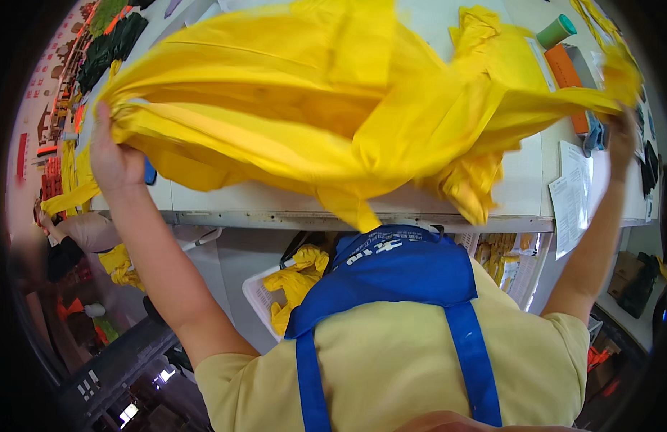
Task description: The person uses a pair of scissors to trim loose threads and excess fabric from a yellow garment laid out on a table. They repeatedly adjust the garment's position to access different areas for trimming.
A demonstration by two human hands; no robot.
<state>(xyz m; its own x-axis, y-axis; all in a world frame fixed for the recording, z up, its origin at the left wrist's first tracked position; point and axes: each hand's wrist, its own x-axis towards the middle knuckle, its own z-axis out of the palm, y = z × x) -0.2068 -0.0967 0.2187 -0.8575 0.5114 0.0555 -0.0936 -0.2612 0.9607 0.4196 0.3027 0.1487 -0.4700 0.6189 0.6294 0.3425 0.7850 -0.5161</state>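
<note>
At left of frame, the left hand (111,155) grips one edge of a yellow garment (312,101); the right hand (621,137), fingers closed, holds the other, stretched mid-air above the white bench (520,187), spread but not yet laid flat.

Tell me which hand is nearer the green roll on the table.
Right. The right hand grips the yellow cloth just below and right of the green roll; the left hand holds the cloth's far-left end.
</note>
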